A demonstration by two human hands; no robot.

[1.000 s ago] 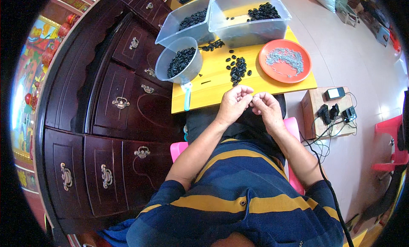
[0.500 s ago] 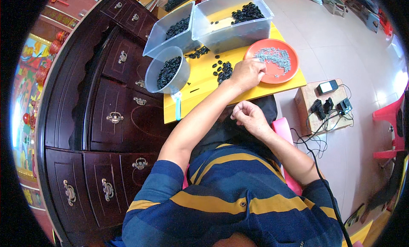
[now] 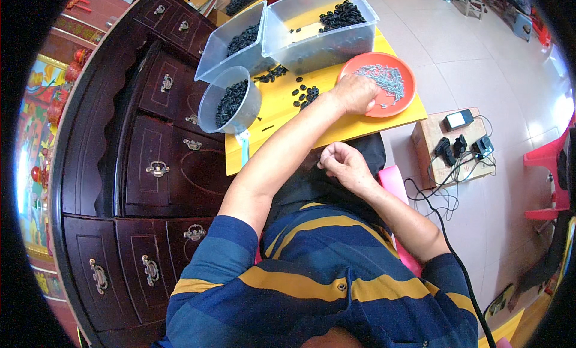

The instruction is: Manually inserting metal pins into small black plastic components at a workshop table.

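Orange plastic forms the shallow plate (image 3: pixel 396 108) at the right-hand end of a yellow table (image 3: pixel 360 123); a heap of small grey metal pieces (image 3: pixel 390 79) lies spread across it. The left hand (image 3: pixel 355 95) reaches over the near left rim of the plate, back upward and fingers bent down beside the heap; the fingertips are largely hidden, so whether they are spread or pinching a piece cannot be told. The right hand (image 3: pixel 345 167) is held in front of the table's near edge, above the person's dark-trousered lap, fingers curled and thumb drawn toward the forefinger; whether anything is gripped between them cannot be told. Small black rings (image 3: pixel 309 96) lie in a loose cluster on the table, just beyond the left forearm. Behind them stand two clear rectangular tubs, the larger tub (image 3: pixel 324 51) with black pieces gathered toward its right end, the smaller tub (image 3: pixel 211 73) to its left. A round clear tub (image 3: pixel 249 108), also holding black pieces, stands at the table's left edge. To the right of the table, a wooden box (image 3: pixel 423 150) carries a black adapter (image 3: pixel 458 119) and tangled cables.
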